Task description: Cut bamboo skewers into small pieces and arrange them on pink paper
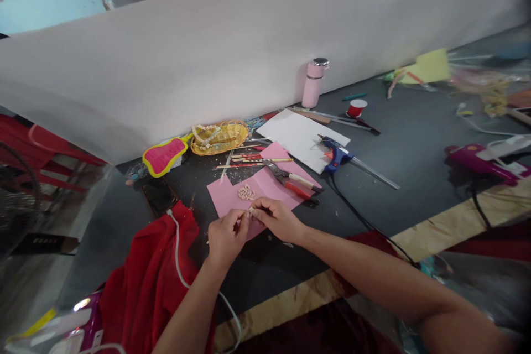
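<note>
My left hand [227,235] and my right hand [279,220] meet over pink paper [265,182], fingertips pinched together. Between them is a small pale piece [251,209], mostly covered by the fingers. Just beyond lies a little pile of similar pale pieces [246,192], too small to name surely. Pliers with red and white handles [293,183] rest on the paper to the right. Several patterned thin sticks [249,161] lie behind the pile.
Around the hands are a yellow wicker basket [224,138], a phone [158,196], red cloth [153,265], a white sheet [290,133], a blue glue gun [337,154] with its cable, a pink flask [313,86] and a red ribbon spool [357,108]. A white partition [249,50] stands behind.
</note>
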Demonstrator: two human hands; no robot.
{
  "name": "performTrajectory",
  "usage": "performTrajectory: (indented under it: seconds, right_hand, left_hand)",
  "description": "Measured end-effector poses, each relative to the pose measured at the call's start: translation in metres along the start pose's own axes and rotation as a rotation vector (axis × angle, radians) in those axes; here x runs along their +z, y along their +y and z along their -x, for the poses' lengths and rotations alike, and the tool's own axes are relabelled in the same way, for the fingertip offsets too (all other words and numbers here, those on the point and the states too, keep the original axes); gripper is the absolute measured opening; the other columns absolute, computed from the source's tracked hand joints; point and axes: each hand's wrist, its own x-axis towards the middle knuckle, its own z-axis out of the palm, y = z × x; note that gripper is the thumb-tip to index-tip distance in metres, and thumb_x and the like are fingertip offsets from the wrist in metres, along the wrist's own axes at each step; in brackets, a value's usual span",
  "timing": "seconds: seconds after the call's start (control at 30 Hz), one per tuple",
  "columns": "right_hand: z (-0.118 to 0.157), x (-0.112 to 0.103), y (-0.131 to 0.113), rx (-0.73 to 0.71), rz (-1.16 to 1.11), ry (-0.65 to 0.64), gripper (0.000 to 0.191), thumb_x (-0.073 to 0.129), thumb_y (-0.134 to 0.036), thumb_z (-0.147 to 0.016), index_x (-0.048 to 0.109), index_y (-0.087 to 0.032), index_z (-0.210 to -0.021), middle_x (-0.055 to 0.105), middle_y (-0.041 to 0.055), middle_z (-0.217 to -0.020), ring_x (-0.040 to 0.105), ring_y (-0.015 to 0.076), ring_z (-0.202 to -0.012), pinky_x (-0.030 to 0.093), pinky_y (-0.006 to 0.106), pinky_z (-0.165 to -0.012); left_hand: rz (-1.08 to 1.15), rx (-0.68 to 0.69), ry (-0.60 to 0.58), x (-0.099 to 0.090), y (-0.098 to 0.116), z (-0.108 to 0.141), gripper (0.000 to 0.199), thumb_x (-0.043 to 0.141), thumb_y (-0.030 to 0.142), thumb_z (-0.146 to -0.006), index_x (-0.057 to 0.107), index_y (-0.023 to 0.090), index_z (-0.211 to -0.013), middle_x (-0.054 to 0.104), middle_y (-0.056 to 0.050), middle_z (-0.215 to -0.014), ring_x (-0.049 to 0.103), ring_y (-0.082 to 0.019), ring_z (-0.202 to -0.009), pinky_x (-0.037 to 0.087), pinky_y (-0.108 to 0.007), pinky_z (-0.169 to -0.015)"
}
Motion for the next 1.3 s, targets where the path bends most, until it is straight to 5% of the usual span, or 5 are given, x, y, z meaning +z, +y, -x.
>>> performTrajectory:
  seconds: [0.53, 0.8, 1.0, 1.3]
  right_hand:
    - [-0.001, -0.003, 0.003, -0.019, 0.035, -0.011, 0.022, 0.049, -0.034, -0.090, 0.061, -0.017, -0.083, 0.060, 0.0005, -0.073, 0.054, 0.0130, -0.068, 0.043, 0.023, -0.062]
    - [-0.008, -0.030, 0.013, -0.222, 0.542, 0.077, 0.017, 0.047, -0.020, -0.088, 0.063, -0.018, -0.095, 0.068, 0.0067, -0.094, 0.062, 0.0184, -0.086, 0.045, 0.029, -0.078]
    - [-0.023, -0.025, 0.009, -0.061, 0.984, -0.014, 0.022, 0.042, -0.025, -0.093, 0.062, -0.019, -0.100, 0.068, 0.0076, -0.102, 0.061, 0.0184, -0.096, 0.044, 0.027, -0.082]
    - [-0.050, -0.032, -0.017, 0.029, 1.187, -0.084, 0.023, 0.039, -0.022, -0.093, 0.061, -0.020, -0.101, 0.067, 0.0072, -0.098, 0.062, 0.0184, -0.088, 0.044, 0.026, -0.076]
  left_hand:
    - [-0.010, 0.004, 0.002, -0.001, 0.000, -0.001, 0.021, 0.051, 0.032, -0.086, 0.066, 0.018, -0.078, 0.068, 0.000, -0.061, 0.060, -0.010, -0.051, 0.040, -0.019, -0.052]
    - [-0.030, -0.185, 0.131, -0.014, -0.022, -0.009, 0.024, 0.052, 0.037, -0.085, 0.065, 0.018, -0.081, 0.068, -0.001, -0.064, 0.060, -0.011, -0.053, 0.040, -0.018, -0.054]
    - [-0.107, -0.149, 0.110, -0.012, -0.026, -0.009, 0.023, 0.051, 0.036, -0.085, 0.065, 0.018, -0.080, 0.067, 0.000, -0.063, 0.060, -0.011, -0.054, 0.035, -0.018, -0.051]
    - [-0.146, -0.151, 0.028, -0.006, -0.028, -0.006, 0.024, 0.048, 0.037, -0.085, 0.067, 0.021, -0.085, 0.071, -0.001, -0.070, 0.064, -0.013, -0.060, 0.036, -0.021, -0.055]
